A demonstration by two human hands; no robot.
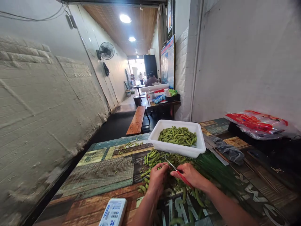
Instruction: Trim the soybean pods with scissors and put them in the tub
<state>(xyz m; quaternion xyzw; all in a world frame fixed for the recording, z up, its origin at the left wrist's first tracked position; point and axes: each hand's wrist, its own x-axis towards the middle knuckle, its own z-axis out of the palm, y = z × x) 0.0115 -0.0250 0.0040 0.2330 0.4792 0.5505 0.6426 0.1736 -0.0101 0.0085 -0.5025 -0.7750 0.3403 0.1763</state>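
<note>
My right hand (189, 175) grips red-handled scissors (184, 179); their metal blades point up and left, beside the fingers of my left hand. My left hand (158, 175) is closed in a pinch close to the blades, and what lies between its fingertips is too small to make out. Loose green soybean pods (152, 157) lie on the table behind and around both hands, with more below the right wrist. Just beyond the hands, a white plastic tub (176, 150) holds a heap of green pods (177, 135).
The patterned wooden table (105, 166) carries a white box (113, 212) at front left. Right of the tub lie a long flat blade (217, 153), a grey cloth (228, 150) and red plastic packaging (258, 122). Beyond stand a bench (136, 120) and a seated person (151, 80).
</note>
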